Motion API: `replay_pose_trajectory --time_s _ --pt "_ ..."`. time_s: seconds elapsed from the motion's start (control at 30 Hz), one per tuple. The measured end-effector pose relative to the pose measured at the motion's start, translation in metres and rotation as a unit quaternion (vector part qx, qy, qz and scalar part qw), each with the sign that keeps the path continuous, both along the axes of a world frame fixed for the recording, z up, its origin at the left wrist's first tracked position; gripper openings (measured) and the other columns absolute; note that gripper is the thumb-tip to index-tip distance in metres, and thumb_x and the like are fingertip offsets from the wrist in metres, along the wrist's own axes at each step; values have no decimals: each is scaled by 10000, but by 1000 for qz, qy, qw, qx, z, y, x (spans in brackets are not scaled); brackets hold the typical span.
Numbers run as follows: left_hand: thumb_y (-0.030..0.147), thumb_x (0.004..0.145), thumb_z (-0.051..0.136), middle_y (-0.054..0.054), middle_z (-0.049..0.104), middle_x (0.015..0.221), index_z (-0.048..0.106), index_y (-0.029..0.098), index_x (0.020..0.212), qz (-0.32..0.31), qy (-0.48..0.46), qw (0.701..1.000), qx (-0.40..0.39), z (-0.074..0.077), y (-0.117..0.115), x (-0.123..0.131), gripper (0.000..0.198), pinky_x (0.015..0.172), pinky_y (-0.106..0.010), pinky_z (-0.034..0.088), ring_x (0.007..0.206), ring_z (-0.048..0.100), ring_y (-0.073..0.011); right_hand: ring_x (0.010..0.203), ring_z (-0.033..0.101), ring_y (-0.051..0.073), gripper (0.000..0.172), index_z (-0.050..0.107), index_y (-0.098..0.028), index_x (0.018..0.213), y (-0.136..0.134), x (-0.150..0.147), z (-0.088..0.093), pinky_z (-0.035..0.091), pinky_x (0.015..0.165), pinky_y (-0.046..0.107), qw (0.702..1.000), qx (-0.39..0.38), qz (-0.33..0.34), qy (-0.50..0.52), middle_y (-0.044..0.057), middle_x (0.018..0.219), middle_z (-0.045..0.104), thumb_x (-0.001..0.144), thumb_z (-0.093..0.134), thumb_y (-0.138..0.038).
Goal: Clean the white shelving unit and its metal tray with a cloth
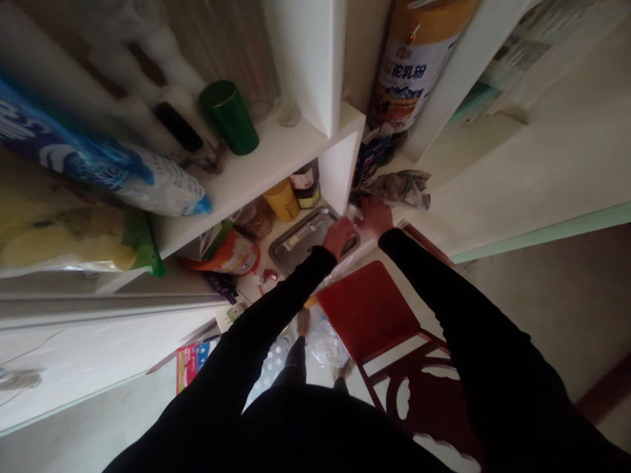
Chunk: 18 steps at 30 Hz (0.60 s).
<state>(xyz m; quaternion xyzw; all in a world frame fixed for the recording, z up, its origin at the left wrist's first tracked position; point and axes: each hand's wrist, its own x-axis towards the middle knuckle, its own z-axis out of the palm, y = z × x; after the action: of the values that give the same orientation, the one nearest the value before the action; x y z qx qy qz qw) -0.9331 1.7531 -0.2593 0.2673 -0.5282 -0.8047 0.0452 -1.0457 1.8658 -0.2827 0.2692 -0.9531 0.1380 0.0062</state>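
My left hand is over the right end of a shallow metal tray on the lower shelf, its fingers curled and partly hidden. Close beside it, to the right, my right hand has its fingers bent inward toward the left one. Between the two lies something whitish, too small and blurred to name, which the fingertips seem to grip. A crumpled patterned plastic bag rests just beyond my right hand. Inside the tray is a small pale strip.
Behind the tray stand a yellow container and a dark-lidded jar. An orange tub is on its left. Above, the shelf holds a green cylinder and blue packaging. A red wooden chair stands below my arms.
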Motion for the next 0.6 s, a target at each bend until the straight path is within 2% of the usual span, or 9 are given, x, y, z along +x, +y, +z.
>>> replay_pose_trajectory --time_s 0.07,0.17,0.33,0.4,0.5,0.6 --pt "84 1053 636 -42 753 980 693 187 1069 -6 -27 1000 6 3 -2 -1 119 1260 -449 593 1072 791 -187 1255 672 479 645 591 -81 1549 1 -4 -2 580 989 565 1000 -20 2 5 344 1456 675 966 606 -355" --pt "110 1073 630 -23 732 960 693 200 1123 -12 -50 999 12 6 -4 -2 122 1240 -428 613 1064 785 -177 1182 726 446 606 622 -101 1508 2 -6 -4 607 976 546 999 -51 -6 -8 320 1424 716 938 619 -307" --pt "105 1074 601 -17 729 936 688 207 1151 -12 -51 998 30 7 -1 -4 155 1205 -422 632 1040 787 -176 1246 757 447 563 669 -102 1426 9 -7 -2 616 1061 523 987 -106 -71 -98 280 1314 780 904 674 -313" --pt "96 1059 600 -34 754 986 686 205 1162 -6 -50 998 46 6 -1 -4 173 1199 -427 628 1063 786 -182 1230 760 437 527 706 -123 1330 16 -7 -1 617 1063 518 970 -183 -88 -135 245 1240 805 843 719 -327" --pt "120 1042 630 -52 783 1064 689 204 1174 -3 -46 997 68 7 -3 3 167 1197 -424 623 1041 784 -172 1143 770 389 468 723 -170 1173 30 -4 -2 625 1033 514 924 -315 -75 -205 171 1153 831 759 753 -386" --pt "157 1049 647 -57 799 1117 704 201 1164 -1 -41 996 77 8 -10 14 136 1200 -404 617 1024 791 -154 1057 774 329 471 717 -223 1119 47 7 0 633 992 484 891 -372 -41 -257 74 1068 836 724 772 -474"
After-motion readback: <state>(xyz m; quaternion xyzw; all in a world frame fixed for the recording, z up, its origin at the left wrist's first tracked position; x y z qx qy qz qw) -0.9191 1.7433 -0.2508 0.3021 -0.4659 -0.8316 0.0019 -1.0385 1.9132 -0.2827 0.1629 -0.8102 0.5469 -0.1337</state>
